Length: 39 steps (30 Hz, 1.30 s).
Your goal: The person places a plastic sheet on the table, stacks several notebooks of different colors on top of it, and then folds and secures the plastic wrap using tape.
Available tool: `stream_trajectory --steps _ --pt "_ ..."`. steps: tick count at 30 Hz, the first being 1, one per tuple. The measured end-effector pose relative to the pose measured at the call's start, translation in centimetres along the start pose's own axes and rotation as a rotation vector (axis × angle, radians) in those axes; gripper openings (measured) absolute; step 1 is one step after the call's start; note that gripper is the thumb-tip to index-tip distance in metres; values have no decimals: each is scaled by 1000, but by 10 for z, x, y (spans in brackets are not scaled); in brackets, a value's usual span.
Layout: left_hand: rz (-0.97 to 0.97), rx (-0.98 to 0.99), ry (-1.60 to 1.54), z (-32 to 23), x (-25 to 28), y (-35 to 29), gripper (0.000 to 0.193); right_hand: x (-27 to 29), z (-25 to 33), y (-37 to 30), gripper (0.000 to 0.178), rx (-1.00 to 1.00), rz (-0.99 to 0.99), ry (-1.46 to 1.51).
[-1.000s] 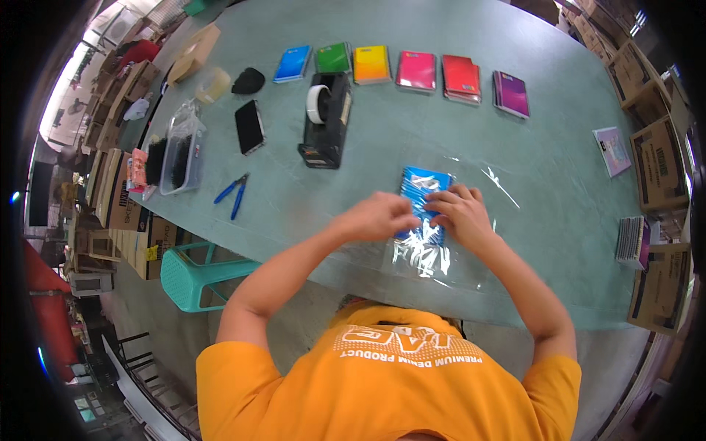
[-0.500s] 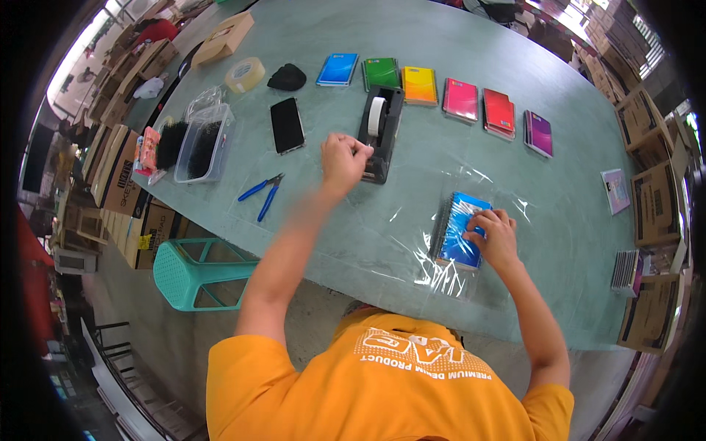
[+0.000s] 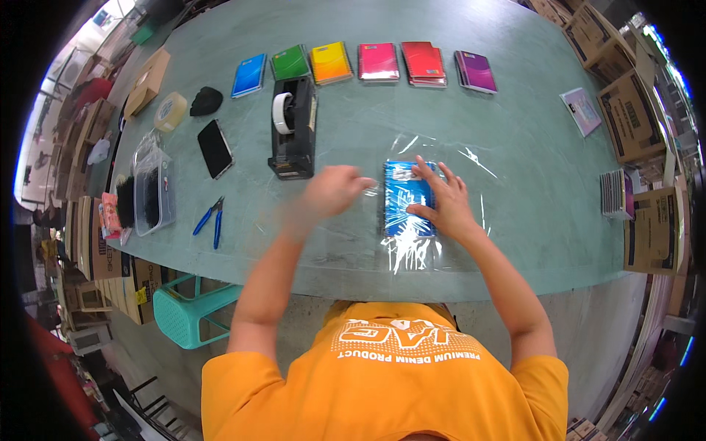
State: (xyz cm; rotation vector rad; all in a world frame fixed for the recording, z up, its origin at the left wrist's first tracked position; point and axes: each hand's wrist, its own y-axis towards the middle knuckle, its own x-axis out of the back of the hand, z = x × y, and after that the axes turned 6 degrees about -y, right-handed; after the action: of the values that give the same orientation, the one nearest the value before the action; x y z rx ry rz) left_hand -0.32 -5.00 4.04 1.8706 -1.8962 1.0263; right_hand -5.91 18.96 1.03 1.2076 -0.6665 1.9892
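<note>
blue notebook [image 3: 401,197]: long axis fore-aft
left hand [image 3: 334,192]: just left, blurry, can't tell grip
right hand [image 3: 450,204]: nearer, spread wide on top

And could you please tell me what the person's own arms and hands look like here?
The person wears short, loose orange fabric sleeves, part of an orange T-shirt with white printing, leaving the forearms bare. Neither the left hand nor the right hand wears a glove. I see no watch or bracelet, though the left hand and wrist are blurred.
</note>
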Motion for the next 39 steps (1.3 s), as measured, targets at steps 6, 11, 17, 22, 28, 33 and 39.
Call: stream_trajectory --steps 6,11,17,22,28,33,39 --pt "101 -3 308 -64 -46 36 53 1 1 2 96 31 8 29" --pt "-108 96 -131 3 -60 22 58 -33 -41 6 82 -218 -15 760" --pt "-206 3 -648 -38 -48 -31 58 22 0 -23 69 -251 -184 912" --pt "-163 -272 -551 -21 -61 -25 73 9 -1 -26 71 44 -164 691" --pt "-202 -342 -665 -24 -82 -5 89 -7 13 -8 73 -114 -189 978" --pt "-507 -585 -113 -32 -50 -16 81 -9 6 -21 87 -10 -430 751" --pt "-356 -859 502 -58 -16 -55 36 3 3 -38 77 8 -460 682"
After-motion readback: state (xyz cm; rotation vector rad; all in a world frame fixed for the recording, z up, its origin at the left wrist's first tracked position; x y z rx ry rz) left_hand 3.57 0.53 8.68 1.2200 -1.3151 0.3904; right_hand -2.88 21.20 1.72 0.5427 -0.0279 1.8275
